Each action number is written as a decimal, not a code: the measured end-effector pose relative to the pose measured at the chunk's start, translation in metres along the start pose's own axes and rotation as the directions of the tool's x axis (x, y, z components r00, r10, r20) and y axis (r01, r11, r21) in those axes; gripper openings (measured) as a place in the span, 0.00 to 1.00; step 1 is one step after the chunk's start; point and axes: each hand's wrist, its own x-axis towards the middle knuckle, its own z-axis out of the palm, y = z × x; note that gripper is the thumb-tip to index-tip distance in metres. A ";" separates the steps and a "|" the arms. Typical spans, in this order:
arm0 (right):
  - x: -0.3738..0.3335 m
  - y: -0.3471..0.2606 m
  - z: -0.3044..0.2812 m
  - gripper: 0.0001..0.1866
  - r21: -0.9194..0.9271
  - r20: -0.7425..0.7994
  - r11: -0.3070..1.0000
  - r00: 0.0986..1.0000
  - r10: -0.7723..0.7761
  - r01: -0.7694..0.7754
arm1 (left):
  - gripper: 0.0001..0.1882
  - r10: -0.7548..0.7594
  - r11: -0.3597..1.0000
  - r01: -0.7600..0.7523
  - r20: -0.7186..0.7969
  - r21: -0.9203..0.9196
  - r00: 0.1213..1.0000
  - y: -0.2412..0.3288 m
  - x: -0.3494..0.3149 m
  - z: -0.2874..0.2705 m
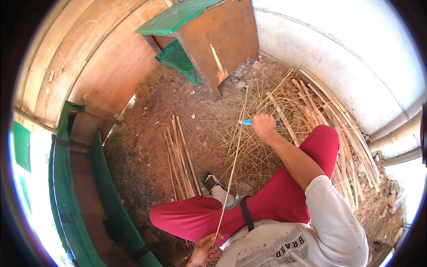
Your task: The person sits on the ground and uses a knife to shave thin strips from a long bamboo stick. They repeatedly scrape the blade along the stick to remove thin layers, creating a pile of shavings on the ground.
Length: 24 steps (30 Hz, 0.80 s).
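Note:
A long, thin bamboo strip [232, 171] slants from my lap toward the far side of the dirt floor. Its near end is pinched in the closed fingers of my left hand [204, 251], close to my waist. With my right arm stretched out, my right hand [264, 127] is closed around the blue handle of a knife [246, 122]. The short blade points left and meets or overlaps the strip; whether it cuts in, I cannot tell. Part of the handle is hidden by my fingers.
Thin shavings [253, 155] lie heaped before me. Split bamboo strips [338, 120] are piled along the right wall, and several more [180, 155] lie left of my foot. A wooden cabinet [218, 44] with green covering stands ahead; a green-edged wooden frame [84, 187] is at left.

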 end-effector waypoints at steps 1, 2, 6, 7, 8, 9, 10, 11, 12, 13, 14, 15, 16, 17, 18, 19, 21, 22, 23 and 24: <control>0.002 -0.001 0.000 0.10 0.001 0.032 1.000 0.999 0.030 -0.031 | 0.17 -0.015 1.000 0.015 0.008 -0.016 1.000 -0.004 -0.006 -0.004; 0.004 0.000 0.001 0.10 0.000 0.064 0.998 0.996 0.067 -0.067 | 0.17 -0.040 0.999 0.040 0.014 -0.031 0.999 -0.007 -0.009 -0.010; 0.014 0.020 0.013 0.10 -0.040 0.048 0.990 0.989 0.138 -0.136 | 0.16 -0.095 0.993 0.095 0.000 -0.076 0.995 -0.024 -0.027 -0.028; 0.016 0.028 0.018 0.09 -0.055 0.042 0.987 0.987 0.153 -0.150 | 0.16 -0.104 0.991 0.103 -0.004 -0.090 0.995 -0.026 -0.031 -0.032; 0.019 0.036 0.023 0.09 -0.070 0.037 0.984 0.985 0.168 -0.165 | 0.16 -0.111 0.989 0.109 -0.006 -0.100 0.994 -0.027 -0.033 -0.035; 0.019 0.035 0.021 0.09 -0.118 0.088 0.981 0.982 0.167 -0.156 | 0.16 -0.122 0.985 0.119 -0.018 -0.123 0.992 -0.033 -0.038 -0.040; 0.019 0.034 0.021 0.09 -0.114 0.111 0.979 0.977 0.182 -0.170 | 0.16 -0.125 0.983 0.120 -0.030 -0.138 0.992 -0.037 -0.042 -0.045; 0.019 0.033 0.021 0.09 -0.111 0.133 0.977 0.971 0.198 -0.184 | 0.16 -0.122 0.982 0.114 -0.047 -0.150 0.991 -0.040 -0.047 -0.050; 0.020 0.036 0.019 0.09 -0.111 0.150 0.973 0.965 0.216 -0.201 | 0.16 -0.119 0.981 0.108 -0.056 -0.160 0.991 -0.042 -0.050 -0.055; 0.021 0.038 0.017 0.09 -0.142 0.188 0.960 0.946 0.265 -0.241 | 0.16 -0.114 0.980 0.102 -0.065 -0.169 0.991 -0.044 -0.055 -0.060; 0.023 0.043 0.020 0.09 -0.162 0.195 0.953 0.939 0.285 -0.255 | 0.16 -0.110 0.980 0.095 -0.075 -0.177 0.991 -0.047 -0.059 -0.064; 0.024 0.048 0.022 0.09 -0.181 0.202 0.946 0.931 0.305 -0.270 | 0.16 -0.102 0.980 0.085 -0.086 -0.182 0.991 -0.049 -0.063 -0.070; 0.025 0.053 0.024 0.09 -0.201 0.209 0.937 0.922 0.325 -0.284 | 0.16 -0.096 0.979 0.077 -0.093 -0.189 0.991 -0.052 -0.067 -0.074; 0.025 0.060 0.026 0.09 -0.209 0.227 0.930 0.910 0.346 -0.302 | 0.16 -0.087 0.979 0.066 -0.103 -0.190 0.991 -0.054 -0.070 -0.079; 0.024 0.063 0.024 0.09 -0.217 0.247 0.924 0.898 0.365 -0.316 | 0.16 -0.079 0.979 0.056 -0.113 -0.198 0.990 -0.057 -0.073 -0.084; 0.023 0.064 0.022 0.09 -0.226 0.267 0.917 0.884 0.383 -0.329 | 0.17 -0.069 0.978 0.044 -0.122 -0.202 0.990 -0.057 -0.076 -0.089; 0.026 0.068 0.038 0.09 -0.229 0.223 0.911 0.892 0.393 -0.344 | 0.17 -0.042 0.980 0.016 -0.127 -0.199 0.991 -0.058 -0.075 -0.099; 0.027 0.071 0.041 0.09 -0.233 0.195 0.906 0.895 0.401 -0.354 | 0.17 -0.027 0.981 0.003 -0.122 -0.194 0.992 -0.056 -0.073 -0.105; 0.027 0.075 0.043 0.09 -0.232 0.215 0.911 0.896 0.389 -0.341 | 0.17 -0.014 0.983 -0.008 -0.116 -0.184 0.993 -0.054 -0.070 -0.111; 0.027 0.061 0.035 0.09 -0.231 0.242 0.923 0.900 0.362 -0.309 | 0.17 0.008 0.983 -0.029 -0.120 -0.181 0.993 -0.055 -0.069 -0.117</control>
